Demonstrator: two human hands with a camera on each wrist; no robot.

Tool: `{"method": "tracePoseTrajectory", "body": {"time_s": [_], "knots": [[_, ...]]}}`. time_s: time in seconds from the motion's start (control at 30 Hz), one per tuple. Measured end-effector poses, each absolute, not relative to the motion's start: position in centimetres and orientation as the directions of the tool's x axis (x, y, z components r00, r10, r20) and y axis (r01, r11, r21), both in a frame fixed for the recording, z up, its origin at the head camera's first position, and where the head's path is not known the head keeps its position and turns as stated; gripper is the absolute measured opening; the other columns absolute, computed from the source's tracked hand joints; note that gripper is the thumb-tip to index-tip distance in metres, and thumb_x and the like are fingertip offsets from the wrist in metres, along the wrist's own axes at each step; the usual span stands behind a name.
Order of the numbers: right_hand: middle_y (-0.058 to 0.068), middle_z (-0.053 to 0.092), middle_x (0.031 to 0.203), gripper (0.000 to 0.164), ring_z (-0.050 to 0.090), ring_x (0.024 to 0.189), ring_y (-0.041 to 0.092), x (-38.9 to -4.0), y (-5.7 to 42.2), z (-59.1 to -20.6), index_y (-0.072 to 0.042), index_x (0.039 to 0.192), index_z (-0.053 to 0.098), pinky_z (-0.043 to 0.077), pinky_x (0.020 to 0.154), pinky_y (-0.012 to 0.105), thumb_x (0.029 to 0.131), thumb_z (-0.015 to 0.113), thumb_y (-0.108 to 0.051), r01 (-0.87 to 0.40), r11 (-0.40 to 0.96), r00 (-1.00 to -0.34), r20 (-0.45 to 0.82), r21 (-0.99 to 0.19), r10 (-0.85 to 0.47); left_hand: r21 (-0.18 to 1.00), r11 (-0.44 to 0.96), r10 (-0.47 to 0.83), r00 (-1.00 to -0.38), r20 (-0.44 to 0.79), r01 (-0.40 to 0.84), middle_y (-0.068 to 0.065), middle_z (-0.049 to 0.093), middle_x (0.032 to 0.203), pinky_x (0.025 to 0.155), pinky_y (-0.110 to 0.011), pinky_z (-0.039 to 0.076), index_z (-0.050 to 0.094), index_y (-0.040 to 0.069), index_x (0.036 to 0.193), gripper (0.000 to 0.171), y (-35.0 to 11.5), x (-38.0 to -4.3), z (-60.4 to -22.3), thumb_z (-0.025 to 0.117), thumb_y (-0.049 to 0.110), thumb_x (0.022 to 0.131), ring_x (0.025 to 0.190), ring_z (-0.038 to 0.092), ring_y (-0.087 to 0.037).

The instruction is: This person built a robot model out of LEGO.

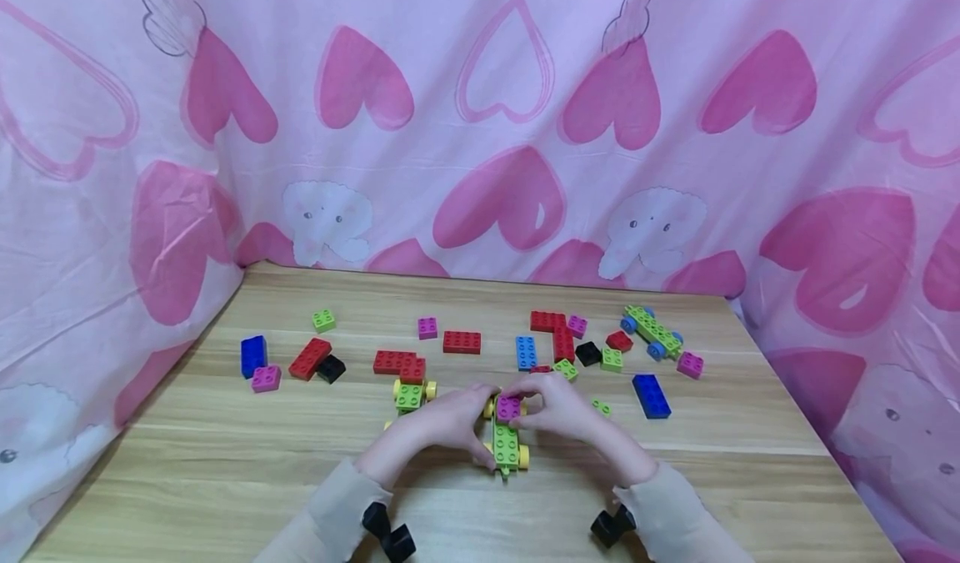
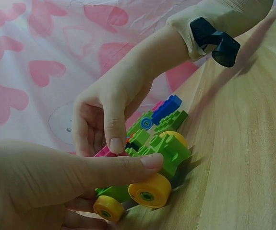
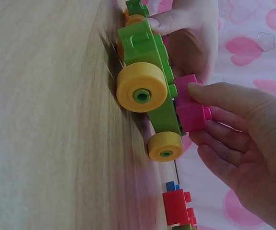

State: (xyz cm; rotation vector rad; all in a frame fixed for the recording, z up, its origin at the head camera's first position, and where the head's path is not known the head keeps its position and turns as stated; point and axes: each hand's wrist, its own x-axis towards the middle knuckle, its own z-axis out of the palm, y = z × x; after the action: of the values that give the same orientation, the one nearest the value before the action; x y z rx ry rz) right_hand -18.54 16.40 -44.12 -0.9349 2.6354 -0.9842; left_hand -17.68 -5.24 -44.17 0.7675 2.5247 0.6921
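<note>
A lime-green toy car base (image 1: 506,448) with yellow wheels stands on the table, its studs facing up. My left hand (image 1: 452,417) grips it from the left side; in the left wrist view the thumb lies along its side above a yellow wheel (image 2: 150,190). My right hand (image 1: 558,403) pinches a magenta brick (image 3: 191,103) between thumb and fingers. That brick sits over the studs at the far end of the base, and the right wrist view shows it slightly tilted against them. A second green car base (image 1: 409,397) with yellow wheels is partly hidden behind my left forearm.
Loose bricks lie across the wooden table (image 1: 225,480), among them a red brick (image 1: 461,342), a dark blue brick (image 1: 651,396) and a black brick (image 1: 331,369). A green car base with blue wheels (image 1: 654,332) stands at the back right. A pink heart-print curtain (image 1: 420,171) hangs behind.
</note>
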Motion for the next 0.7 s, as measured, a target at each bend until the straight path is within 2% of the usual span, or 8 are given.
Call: {"method": "tracePoseTrajectory", "body": {"time_s": [0.5,0.7], "knots": [[-0.001,0.070,0.105,0.031,0.061,0.099,0.015,-18.4,15.4,-43.5,-0.010,0.111,0.074,0.055,0.086,0.034,0.082,0.079,-0.018,-0.464,0.634,-0.809,0.005,-0.618,-0.588,0.588,0.716,0.603,-0.758,-0.249,0.376,-0.010,0.048,0.147,0.110,-0.043,0.042,0.039,0.006,0.147,0.106,-5.2,-17.6,-44.0,0.090,0.044,0.063,0.134,0.048,-0.026],[-0.006,0.064,0.094,0.032,0.058,0.091,0.013,-18.3,15.3,-43.4,-0.009,0.111,0.074,0.055,0.081,0.033,0.080,0.080,-0.015,-0.457,0.645,-0.816,0.000,-0.612,-0.578,0.586,0.725,0.591,-0.764,-0.258,0.363,-0.008,0.049,0.147,0.109,-0.044,0.042,0.040,0.009,0.147,0.105,-5.1,-17.8,-44.1,0.091,0.044,0.062,0.134,0.048,-0.025]]}}
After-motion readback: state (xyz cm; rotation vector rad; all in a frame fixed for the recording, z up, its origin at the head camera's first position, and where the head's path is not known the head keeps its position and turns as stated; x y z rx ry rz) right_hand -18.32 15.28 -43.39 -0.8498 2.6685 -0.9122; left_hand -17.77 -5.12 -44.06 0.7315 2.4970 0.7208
